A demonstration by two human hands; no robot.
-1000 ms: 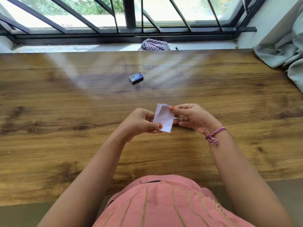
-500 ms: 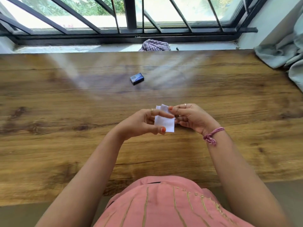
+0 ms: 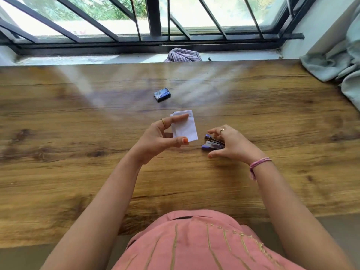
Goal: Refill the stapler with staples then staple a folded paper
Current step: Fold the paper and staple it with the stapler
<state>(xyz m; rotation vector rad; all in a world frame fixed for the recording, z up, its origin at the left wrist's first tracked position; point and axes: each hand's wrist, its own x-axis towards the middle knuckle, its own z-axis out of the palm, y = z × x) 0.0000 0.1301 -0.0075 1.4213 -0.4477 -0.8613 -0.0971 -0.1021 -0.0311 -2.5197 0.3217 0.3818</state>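
My left hand pinches a small folded white paper between thumb and fingers, held a little above the wooden table. A small purple and silver stapler lies on the table just right of the paper. My right hand curls over the stapler's rear end, fingers above it and thumb below; its front tip sticks out to the left. A small blue staple box rests farther back on the table, apart from both hands.
A checked cloth lies on the window sill beyond the table's far edge. A pale grey curtain hangs over the table's far right corner. The barred window runs along the back.
My right hand has let go of the paper and moved right and down onto the stapler, which now shows. The left hand alone keeps the paper, held more upright.
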